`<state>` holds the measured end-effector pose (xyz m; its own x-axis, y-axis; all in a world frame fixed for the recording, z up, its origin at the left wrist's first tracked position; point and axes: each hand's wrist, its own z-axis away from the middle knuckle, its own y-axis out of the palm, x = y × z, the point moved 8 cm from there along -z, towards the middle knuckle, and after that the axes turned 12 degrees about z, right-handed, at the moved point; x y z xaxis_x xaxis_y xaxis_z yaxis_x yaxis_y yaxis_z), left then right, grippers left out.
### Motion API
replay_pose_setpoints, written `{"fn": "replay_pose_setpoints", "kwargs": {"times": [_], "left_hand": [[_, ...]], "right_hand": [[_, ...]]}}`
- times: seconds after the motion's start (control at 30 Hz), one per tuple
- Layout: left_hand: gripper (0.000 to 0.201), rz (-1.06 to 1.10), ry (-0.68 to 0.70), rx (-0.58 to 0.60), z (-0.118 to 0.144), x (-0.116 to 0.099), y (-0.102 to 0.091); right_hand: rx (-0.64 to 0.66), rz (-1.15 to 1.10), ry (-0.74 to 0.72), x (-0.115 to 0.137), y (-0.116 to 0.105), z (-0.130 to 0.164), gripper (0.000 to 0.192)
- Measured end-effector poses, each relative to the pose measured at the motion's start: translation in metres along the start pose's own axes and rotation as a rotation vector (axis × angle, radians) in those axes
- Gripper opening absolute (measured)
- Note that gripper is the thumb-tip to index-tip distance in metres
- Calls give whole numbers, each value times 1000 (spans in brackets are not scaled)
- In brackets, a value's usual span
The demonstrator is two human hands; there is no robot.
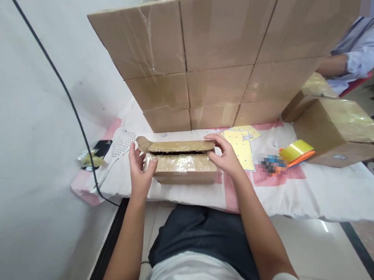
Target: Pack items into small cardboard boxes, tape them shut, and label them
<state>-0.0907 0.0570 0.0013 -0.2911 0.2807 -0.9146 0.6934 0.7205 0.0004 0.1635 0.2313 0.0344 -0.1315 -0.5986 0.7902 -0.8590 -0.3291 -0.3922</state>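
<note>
Box: small taped cardboard box (184, 164) lies on the cloth-covered table (320, 192), near its front edge, top flap lifted slightly.
Left hand: your left hand (139, 170) pinches the crinkled clear tape (148, 161) at the box's left end.
Right hand: your right hand (224, 153) clasps the flap's right end, fingers curled over it.
Behind: stacked cartons (217, 57) form a wall.
Right side: yellow tape roll (296, 151); another person's sleeve (368, 48).

White wall (9, 145) at left, black cable (60, 83) running down across it. Pale glossy tiled floor (322, 256) with a dark stripe (360, 254). Table under white-and-pink cloth (330, 194). Stacked cartons (217, 57) behind, forming a wall.
</note>
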Motion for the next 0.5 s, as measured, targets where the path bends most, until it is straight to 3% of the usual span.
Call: {"fn": "replay_pose_setpoints", "kwargs": {"times": [0.07, 0.17, 0.23, 0.37, 0.5], "left_hand": [[90, -42, 29, 7, 4, -1, 0], [78, -113, 88, -8, 9, -3, -4], [64, -140, 118, 59, 10, -6, -1], [51, -235, 195, 280, 6, -17, 7], [50, -357, 224, 309, 0, -22, 9]], "right_hand": [[-69, -34, 115, -12, -3, -9, 18], [-158, -96, 244, -30, -2, -20, 32], [-178, -142, 287, -40, 3, -23, 39], [-202, -236, 309, -48, 11, -18, 40], [-150, -307, 194, -38, 11, -8, 33]]}}
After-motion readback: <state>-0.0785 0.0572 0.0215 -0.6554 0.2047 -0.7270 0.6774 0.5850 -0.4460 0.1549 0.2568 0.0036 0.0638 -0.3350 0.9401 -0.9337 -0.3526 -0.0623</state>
